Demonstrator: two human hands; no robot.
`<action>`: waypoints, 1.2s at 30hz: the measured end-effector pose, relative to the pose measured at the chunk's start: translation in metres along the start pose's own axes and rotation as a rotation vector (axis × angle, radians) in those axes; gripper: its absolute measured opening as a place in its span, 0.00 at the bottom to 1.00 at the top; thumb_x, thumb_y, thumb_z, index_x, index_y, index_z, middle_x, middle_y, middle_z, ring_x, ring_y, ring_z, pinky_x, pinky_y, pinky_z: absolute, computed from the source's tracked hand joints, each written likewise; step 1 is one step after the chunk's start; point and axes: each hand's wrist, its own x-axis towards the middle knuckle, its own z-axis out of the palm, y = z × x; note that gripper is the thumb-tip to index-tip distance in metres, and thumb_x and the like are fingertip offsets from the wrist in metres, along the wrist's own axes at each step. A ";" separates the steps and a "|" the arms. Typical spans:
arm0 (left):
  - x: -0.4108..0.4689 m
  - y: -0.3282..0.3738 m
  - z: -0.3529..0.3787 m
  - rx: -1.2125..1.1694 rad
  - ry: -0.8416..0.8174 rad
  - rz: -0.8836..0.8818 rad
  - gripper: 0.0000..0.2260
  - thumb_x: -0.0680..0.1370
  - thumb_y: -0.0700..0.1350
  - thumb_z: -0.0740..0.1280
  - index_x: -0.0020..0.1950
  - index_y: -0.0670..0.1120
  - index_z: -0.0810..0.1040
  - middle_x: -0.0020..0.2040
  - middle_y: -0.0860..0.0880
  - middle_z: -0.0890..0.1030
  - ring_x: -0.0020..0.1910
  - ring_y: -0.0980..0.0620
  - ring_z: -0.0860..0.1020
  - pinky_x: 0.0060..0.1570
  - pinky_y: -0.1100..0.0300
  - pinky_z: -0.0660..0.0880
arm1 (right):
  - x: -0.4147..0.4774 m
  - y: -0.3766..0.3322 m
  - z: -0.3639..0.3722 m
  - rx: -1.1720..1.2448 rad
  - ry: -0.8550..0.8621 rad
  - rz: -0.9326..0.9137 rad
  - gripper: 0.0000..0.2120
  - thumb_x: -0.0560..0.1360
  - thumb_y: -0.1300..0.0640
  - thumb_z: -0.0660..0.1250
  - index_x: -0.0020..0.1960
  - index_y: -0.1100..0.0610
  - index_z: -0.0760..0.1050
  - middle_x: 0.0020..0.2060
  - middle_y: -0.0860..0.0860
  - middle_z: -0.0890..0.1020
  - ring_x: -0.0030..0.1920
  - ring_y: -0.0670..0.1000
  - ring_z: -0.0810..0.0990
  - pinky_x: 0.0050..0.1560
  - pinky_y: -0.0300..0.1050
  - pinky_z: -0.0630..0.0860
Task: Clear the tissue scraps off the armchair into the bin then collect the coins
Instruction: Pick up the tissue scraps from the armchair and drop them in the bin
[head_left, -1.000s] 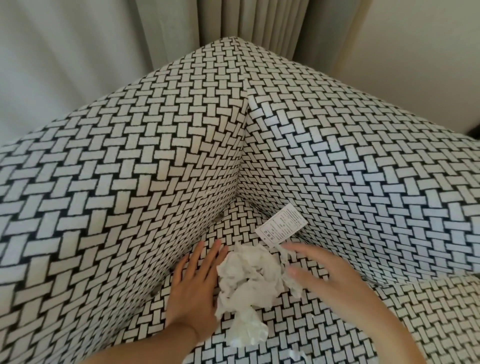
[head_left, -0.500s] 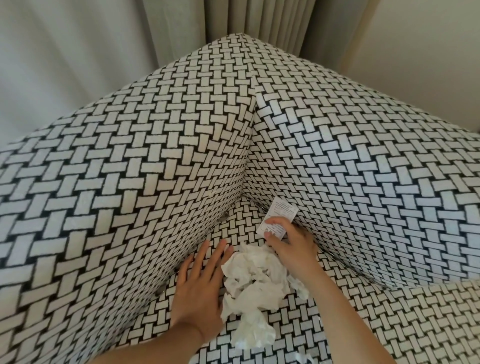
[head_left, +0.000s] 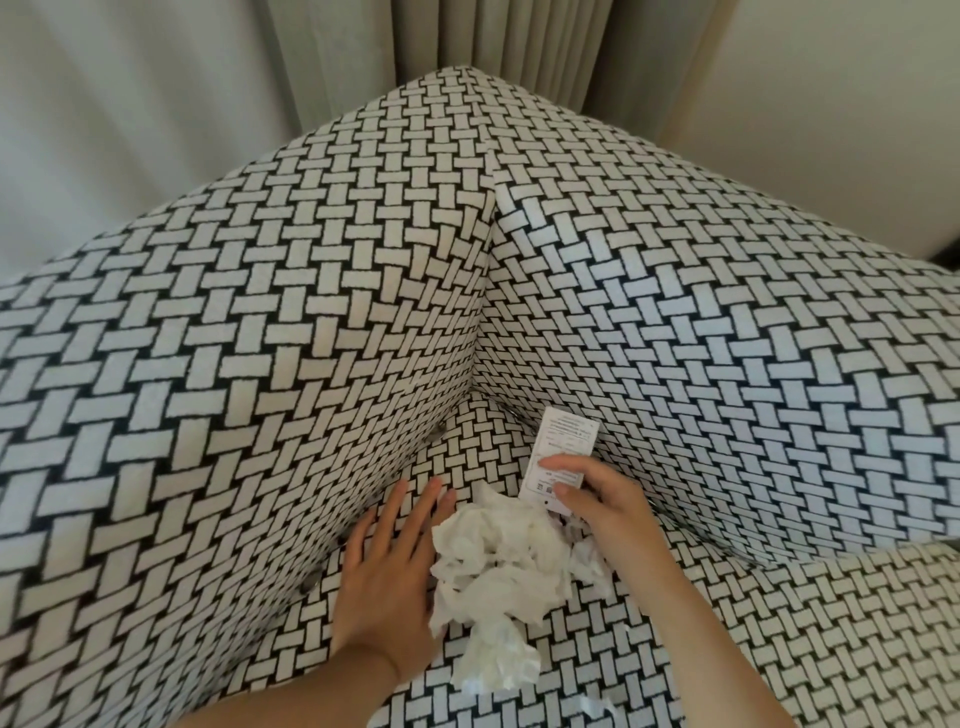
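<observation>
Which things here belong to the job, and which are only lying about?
For the job:
- tissue pile on the armchair seat
- small scrap at the bottom edge
- left hand, flat beside the pile
- right hand

Only lying about:
- printed label, pinched by the right hand
- curtain

No bin or coins in view.

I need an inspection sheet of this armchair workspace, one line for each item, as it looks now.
Surface: armchair seat, black-and-white woven pattern, corner of back and arm.
Job's things: tissue scraps piled on the seat; one small scrap apart at the front; coins and bin not seen.
Clutter: printed paper slip.
Hands: left hand open, flat beside the pile; right hand pinching the slip.
Cables: nothing seen.
Surroundings: curtain and wall behind.
</observation>
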 end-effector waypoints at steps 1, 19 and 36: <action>0.000 0.000 0.000 0.007 0.000 0.001 0.43 0.64 0.66 0.58 0.75 0.48 0.60 0.77 0.49 0.56 0.74 0.44 0.58 0.67 0.47 0.54 | -0.003 0.000 -0.005 -0.001 0.017 -0.007 0.13 0.75 0.68 0.64 0.46 0.52 0.82 0.57 0.41 0.79 0.56 0.39 0.77 0.49 0.36 0.76; 0.001 0.000 0.006 0.021 0.037 0.001 0.40 0.67 0.64 0.56 0.76 0.48 0.58 0.77 0.52 0.54 0.74 0.45 0.57 0.66 0.46 0.57 | -0.071 -0.010 -0.038 -0.133 0.194 -0.023 0.12 0.78 0.67 0.60 0.51 0.50 0.71 0.57 0.43 0.74 0.53 0.40 0.75 0.40 0.34 0.78; 0.010 -0.001 -0.022 -0.843 -0.042 -0.194 0.19 0.81 0.40 0.57 0.71 0.54 0.66 0.73 0.55 0.61 0.72 0.54 0.60 0.72 0.54 0.54 | -0.190 -0.004 -0.053 -0.251 0.418 -0.099 0.10 0.75 0.62 0.67 0.53 0.50 0.74 0.46 0.41 0.82 0.43 0.33 0.80 0.39 0.29 0.76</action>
